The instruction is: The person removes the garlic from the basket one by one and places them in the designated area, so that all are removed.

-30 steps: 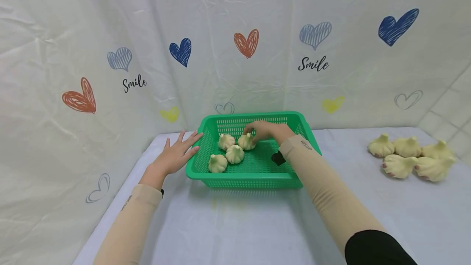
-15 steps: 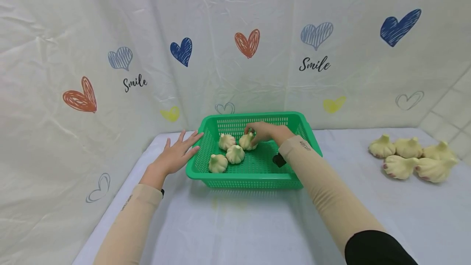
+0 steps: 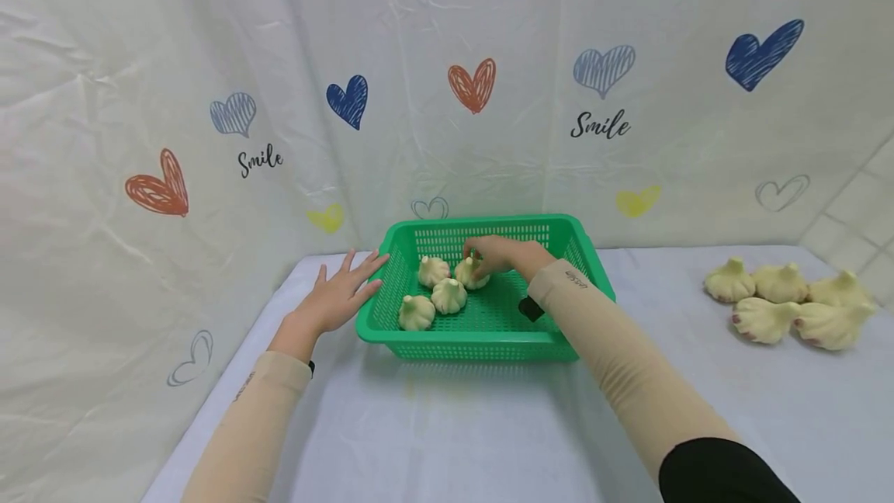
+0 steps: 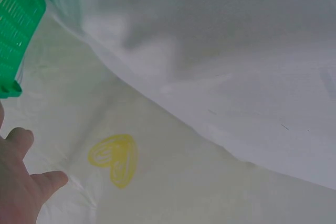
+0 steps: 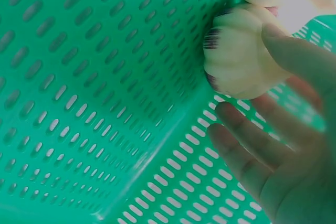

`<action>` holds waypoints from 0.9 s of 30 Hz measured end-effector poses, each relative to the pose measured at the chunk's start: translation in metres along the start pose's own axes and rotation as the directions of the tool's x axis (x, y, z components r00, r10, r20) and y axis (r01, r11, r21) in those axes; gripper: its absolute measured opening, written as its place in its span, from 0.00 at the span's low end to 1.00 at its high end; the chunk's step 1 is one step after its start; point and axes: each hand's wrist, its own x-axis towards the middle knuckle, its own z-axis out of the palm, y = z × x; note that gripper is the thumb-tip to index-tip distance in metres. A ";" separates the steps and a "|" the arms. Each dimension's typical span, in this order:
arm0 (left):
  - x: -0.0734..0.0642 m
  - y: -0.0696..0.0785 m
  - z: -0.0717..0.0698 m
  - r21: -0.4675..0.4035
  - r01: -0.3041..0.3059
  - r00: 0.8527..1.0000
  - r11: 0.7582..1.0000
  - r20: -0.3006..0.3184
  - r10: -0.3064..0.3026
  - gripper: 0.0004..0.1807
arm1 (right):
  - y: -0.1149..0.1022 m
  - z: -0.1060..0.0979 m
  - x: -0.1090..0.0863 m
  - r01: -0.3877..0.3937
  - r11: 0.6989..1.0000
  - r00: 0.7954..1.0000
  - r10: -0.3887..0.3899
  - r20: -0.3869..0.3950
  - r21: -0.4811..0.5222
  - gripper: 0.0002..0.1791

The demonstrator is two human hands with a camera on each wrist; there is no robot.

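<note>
Inside the green plastic basket [image 3: 482, 336], my right hand [image 3: 497, 253] pinches a garlic bulb [image 3: 469, 273] between thumb and fingers. The right wrist view shows the thumb on the side of this bulb [image 5: 244, 56], with two lower fingers extended apart from it. More garlic bulbs stand beside it: one behind left [image 3: 433, 272], one in front [image 3: 448, 296] and one near the front left corner [image 3: 417, 313]. My left hand [image 3: 338, 300] lies with fingers spread at the basket's left rim. In the left wrist view, only part of that hand [image 4: 18, 182] shows below the basket corner.
Several garlic bulbs [image 3: 767, 320] lie grouped on the white tablecloth [image 3: 461, 433] at the right. A white curtain [image 3: 517, 154] printed with hearts hangs right behind the basket.
The head view has shifted slightly. Both hands and the garlic bulbs keep nearly the same places in relation to the basket.
</note>
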 end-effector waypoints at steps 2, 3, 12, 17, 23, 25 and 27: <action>0.000 0.000 0.000 0.000 -0.001 1.000 1.000 -0.002 0.001 0.32 | -0.001 0.001 0.001 0.000 1.000 1.000 0.000 0.003 -0.005 0.26; 0.000 0.000 0.000 -0.001 -0.002 1.000 1.000 -0.003 0.002 0.32 | -0.001 0.002 0.001 -0.004 1.000 1.000 0.004 0.005 -0.005 0.27; -0.001 0.000 0.001 0.001 -0.001 1.000 1.000 0.003 0.001 0.32 | -0.001 0.005 0.003 -0.008 0.999 1.000 0.008 0.006 -0.036 0.23; 0.000 -0.001 0.001 0.018 0.000 1.000 1.000 0.000 0.000 0.33 | -0.001 0.007 0.005 0.006 0.999 1.000 -0.005 0.017 -0.032 0.28; 0.001 -0.002 0.002 0.009 0.000 1.000 1.000 -0.002 0.000 0.32 | -0.001 0.008 0.007 0.002 1.000 0.999 -0.001 0.041 -0.018 0.35; 0.001 -0.002 0.002 0.011 0.000 1.000 1.000 -0.004 0.000 0.33 | -0.001 0.008 0.007 0.005 1.000 0.999 -0.004 0.043 -0.019 0.36; 0.001 -0.001 0.001 0.012 -0.001 1.000 1.000 -0.004 0.001 0.33 | 0.000 0.008 0.007 0.007 1.000 0.999 -0.006 0.042 -0.023 0.36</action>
